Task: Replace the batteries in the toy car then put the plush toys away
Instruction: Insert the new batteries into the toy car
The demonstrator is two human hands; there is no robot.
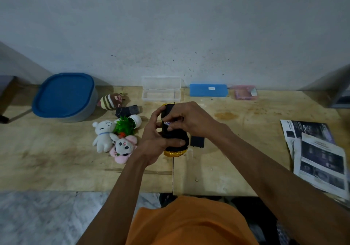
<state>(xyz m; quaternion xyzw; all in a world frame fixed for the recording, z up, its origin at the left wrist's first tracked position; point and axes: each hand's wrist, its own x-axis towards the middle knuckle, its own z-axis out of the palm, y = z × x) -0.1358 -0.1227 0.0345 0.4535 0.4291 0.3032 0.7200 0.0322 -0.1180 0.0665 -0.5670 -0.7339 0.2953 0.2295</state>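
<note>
The toy car (175, 150), yellow with a black underside, is held upside down over the middle of the table. My left hand (154, 140) grips it from the left and below. My right hand (186, 119) pinches a small battery (167, 123) at the car's open underside. A black cover (197, 141) lies flat just right of the car. Left of the car lie a white plush (103, 134), a pink and white plush (124, 148), a green plush (124, 126) and a striped brown plush (111, 101).
A grey container with a blue lid (65, 95) stands at the back left. A clear open case (161, 89), a blue case (208, 90) and a pink box (245, 93) line the wall. A black block (127, 110) lies behind the plush toys. Leaflets (320, 155) cover the right edge.
</note>
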